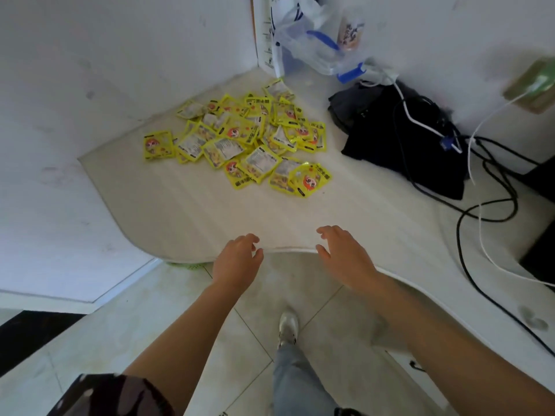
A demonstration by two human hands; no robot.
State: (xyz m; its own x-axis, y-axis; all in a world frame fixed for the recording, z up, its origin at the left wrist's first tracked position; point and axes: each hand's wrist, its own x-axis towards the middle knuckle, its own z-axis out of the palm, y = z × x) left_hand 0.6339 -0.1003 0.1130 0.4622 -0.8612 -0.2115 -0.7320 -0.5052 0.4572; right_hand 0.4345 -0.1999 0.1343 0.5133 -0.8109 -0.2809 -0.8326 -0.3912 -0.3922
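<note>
The heap of yellow packets (240, 139) lies on the white table (186, 217) towards its far left corner, well apart from both hands and straight beyond them. The left hand (237, 259) and the right hand (345, 256) hover side by side over the table's curved near edge, fingers spread and loosely bent, holding nothing. The packets overlap too much for an exact count; there are well over twenty. At the far corner one clear plastic bag (312, 46) stands with one printed cup (350, 33) inside. One black bag (402, 139) lies near the right edge, with a white cable (492, 259) and black cables (468, 265) trailing beside it.
</note>
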